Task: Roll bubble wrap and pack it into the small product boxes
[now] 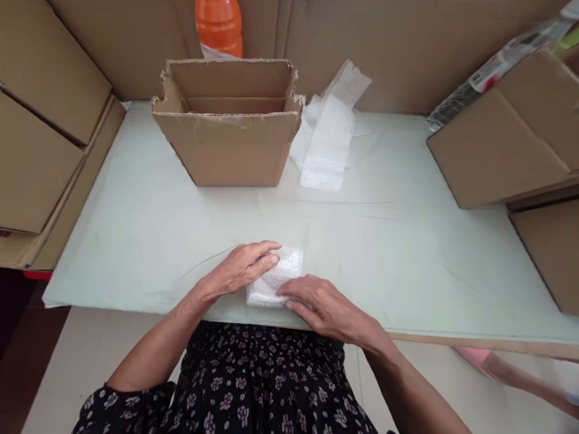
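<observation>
A small clear piece of bubble wrap [291, 259], folded flat, lies near the front edge of the table. Across its upper left part rests my left hand [246, 267], with fingers stretched out and nothing gripped. My right hand [323, 302] is at its lower right edge, where bent fingers lie on top and the thumb is close beside them, pinching the wrap. Whether anything is inside the wrap cannot be seen. Further back, a bundle of flat bubble wrap pouches [328, 144] lies beside an open cardboard box [236, 147].
Cardboard boxes [18, 145] stand at the left, and more boxes [508, 133] at the right. An orange bottle [218, 18] is behind the open box, against a cardboard wall [380, 36]. A pale green cloth [397, 255] covers the table. Someone's foot in pink [476, 361] shows below.
</observation>
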`<action>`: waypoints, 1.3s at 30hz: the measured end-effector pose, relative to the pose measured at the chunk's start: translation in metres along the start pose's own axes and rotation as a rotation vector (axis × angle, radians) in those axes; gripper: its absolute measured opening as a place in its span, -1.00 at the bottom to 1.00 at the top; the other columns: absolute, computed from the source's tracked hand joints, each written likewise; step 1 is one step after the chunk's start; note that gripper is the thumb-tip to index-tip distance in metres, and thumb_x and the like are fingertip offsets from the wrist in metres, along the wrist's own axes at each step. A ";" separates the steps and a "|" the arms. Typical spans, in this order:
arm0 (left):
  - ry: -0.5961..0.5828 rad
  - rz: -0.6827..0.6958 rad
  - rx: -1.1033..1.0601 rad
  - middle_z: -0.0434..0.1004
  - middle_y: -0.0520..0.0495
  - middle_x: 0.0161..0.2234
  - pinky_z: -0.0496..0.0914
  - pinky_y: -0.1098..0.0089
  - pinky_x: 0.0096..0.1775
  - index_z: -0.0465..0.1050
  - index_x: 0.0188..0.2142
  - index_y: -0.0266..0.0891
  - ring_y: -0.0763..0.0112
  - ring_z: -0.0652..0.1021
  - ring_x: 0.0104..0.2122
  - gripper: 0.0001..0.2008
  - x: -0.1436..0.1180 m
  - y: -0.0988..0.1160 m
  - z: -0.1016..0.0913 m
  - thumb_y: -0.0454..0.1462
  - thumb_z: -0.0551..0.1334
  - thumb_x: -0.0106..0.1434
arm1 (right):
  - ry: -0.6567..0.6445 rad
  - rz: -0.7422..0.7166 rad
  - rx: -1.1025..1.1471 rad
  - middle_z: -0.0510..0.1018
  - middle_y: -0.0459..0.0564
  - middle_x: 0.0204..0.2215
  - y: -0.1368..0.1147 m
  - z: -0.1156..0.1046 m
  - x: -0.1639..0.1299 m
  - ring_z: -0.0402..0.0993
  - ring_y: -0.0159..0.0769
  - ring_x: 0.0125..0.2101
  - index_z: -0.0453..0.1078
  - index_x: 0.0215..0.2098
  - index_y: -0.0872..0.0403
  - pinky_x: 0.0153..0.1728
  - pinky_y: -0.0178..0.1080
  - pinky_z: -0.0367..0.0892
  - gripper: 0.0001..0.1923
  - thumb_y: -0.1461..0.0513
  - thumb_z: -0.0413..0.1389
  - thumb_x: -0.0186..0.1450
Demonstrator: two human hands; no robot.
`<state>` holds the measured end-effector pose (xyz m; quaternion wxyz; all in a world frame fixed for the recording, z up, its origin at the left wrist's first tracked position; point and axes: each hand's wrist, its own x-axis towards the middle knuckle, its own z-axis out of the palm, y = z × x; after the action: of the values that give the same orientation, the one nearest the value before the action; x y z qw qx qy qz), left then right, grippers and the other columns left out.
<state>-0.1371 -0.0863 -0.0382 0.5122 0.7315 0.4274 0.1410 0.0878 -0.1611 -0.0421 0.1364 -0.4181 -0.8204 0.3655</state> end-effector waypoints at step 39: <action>0.260 -0.082 -0.227 0.57 -0.17 0.13 0.54 0.33 -0.10 0.26 0.36 -0.16 0.17 0.58 0.08 -0.35 -0.037 -0.009 0.029 -0.27 0.22 0.27 | 0.344 0.232 0.301 0.59 0.07 -0.01 0.022 0.020 0.011 0.56 -0.19 -0.08 0.27 0.25 0.03 -0.02 -0.15 0.45 -0.45 0.13 0.19 0.33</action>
<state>-0.1447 -0.1321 -0.0505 0.5373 0.6266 0.5008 0.2606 0.0836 -0.1536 -0.0727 0.2918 -0.5404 -0.6680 0.4203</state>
